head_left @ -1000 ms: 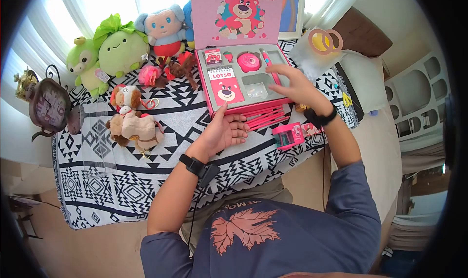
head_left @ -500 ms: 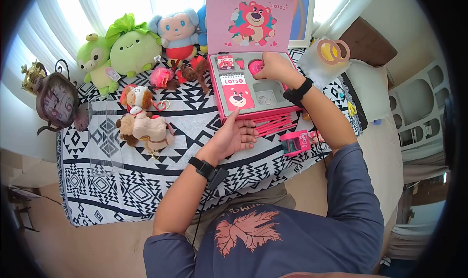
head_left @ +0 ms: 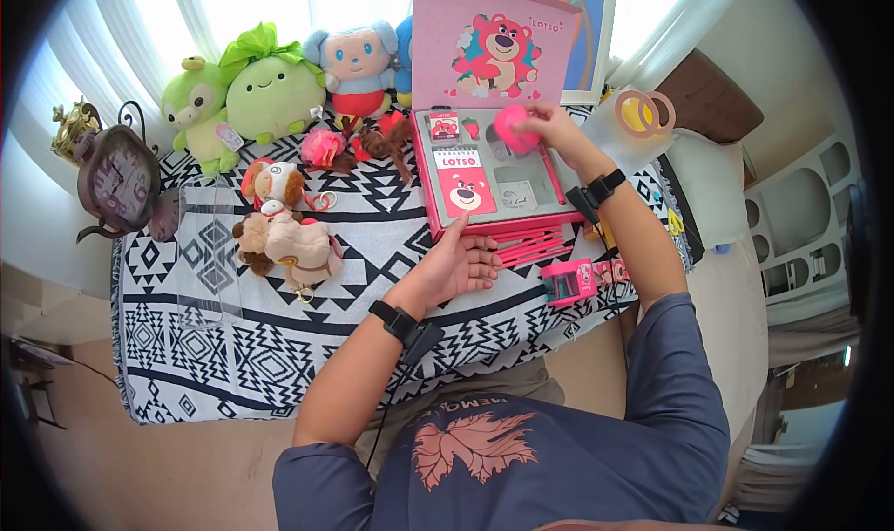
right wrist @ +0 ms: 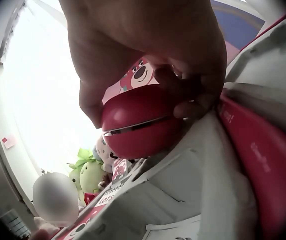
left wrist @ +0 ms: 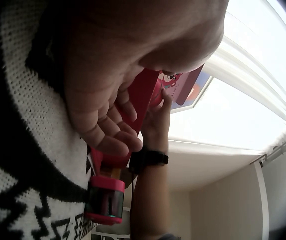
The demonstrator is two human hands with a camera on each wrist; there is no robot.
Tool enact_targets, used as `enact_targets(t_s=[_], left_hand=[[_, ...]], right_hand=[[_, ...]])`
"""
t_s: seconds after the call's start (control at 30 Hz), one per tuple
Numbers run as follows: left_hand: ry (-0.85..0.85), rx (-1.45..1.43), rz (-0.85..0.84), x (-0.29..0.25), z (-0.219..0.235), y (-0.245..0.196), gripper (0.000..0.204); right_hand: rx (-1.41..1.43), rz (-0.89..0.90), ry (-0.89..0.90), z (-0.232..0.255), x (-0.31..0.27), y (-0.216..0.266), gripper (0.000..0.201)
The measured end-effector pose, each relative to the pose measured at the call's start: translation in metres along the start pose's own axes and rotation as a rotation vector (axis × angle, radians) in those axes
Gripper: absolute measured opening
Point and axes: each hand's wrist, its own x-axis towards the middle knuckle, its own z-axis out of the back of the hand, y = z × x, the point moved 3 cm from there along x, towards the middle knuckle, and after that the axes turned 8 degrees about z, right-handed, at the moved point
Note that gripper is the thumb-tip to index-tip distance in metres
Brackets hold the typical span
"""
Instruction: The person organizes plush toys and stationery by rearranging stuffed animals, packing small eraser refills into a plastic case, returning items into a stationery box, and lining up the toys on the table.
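A pink gift box (head_left: 484, 226) stands with its bear-printed lid (head_left: 503, 51) raised. Above its grey insert, my right hand (head_left: 563, 140) grips a round pink case (head_left: 512, 129) with a seam around its middle. In the right wrist view, thumb and fingers hold opposite sides of this glossy case (right wrist: 138, 120), tilted above its recess. My left hand (head_left: 454, 268) lies palm up at the box's front, fingers loosely bent and holding nothing, thumb by the front edge. Still in the insert are a bear notepad (head_left: 463, 188), a small printed box (head_left: 444, 127) and a strawberry-shaped piece (head_left: 471, 129).
Pink pencils (head_left: 531, 247) and a pink pencil sharpener (head_left: 570, 281) lie before the box. Plush toys (head_left: 275, 93) line the back, with plush keychains (head_left: 293, 247) left of the box. A clock (head_left: 119, 188) stands far left, a frosted bag (head_left: 619, 130) at right.
My right hand has reached into the box, taken hold of the round pink case and raised it out of its recess. The left hand stays by the front edge.
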Motion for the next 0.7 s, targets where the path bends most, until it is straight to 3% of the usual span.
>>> enact_targets(t_s=[0.07,0.13,0.2,0.33,0.37,0.5,0.67,0.7], left_hand=[[0.003,0.007,-0.002,-0.001,0.000,0.000,0.075],[0.004,0.004,-0.012,0.000,0.001,0.000,0.077],[0.002,-0.005,-0.012,-0.001,-0.001,0.000,0.077],[-0.006,0.004,-0.008,-0.002,-0.001,0.000,0.078],[-0.003,-0.004,-0.006,-0.002,-0.001,0.001,0.077],[0.010,-0.003,-0.017,-0.003,-0.003,0.000,0.076],[0.007,-0.002,-0.021,-0.004,-0.003,-0.001,0.076],[0.009,-0.007,-0.022,-0.004,-0.004,-0.001,0.075]], right_hand=[[0.515,0.126,0.091,0.010,-0.002,-0.003,0.065],[0.522,0.177,0.132,0.020,-0.024,0.009,0.057],[0.320,0.363,0.299,0.017,-0.069,0.043,0.063],[-0.231,0.728,0.403,0.000,-0.144,0.076,0.075],[-0.256,0.661,0.452,-0.007,-0.161,0.080,0.075],[-0.421,0.710,0.465,-0.029,-0.198,0.064,0.073],[-0.567,0.671,0.537,-0.044,-0.205,0.040,0.079],[-0.539,0.731,0.512,-0.041,-0.203,0.044,0.075]])
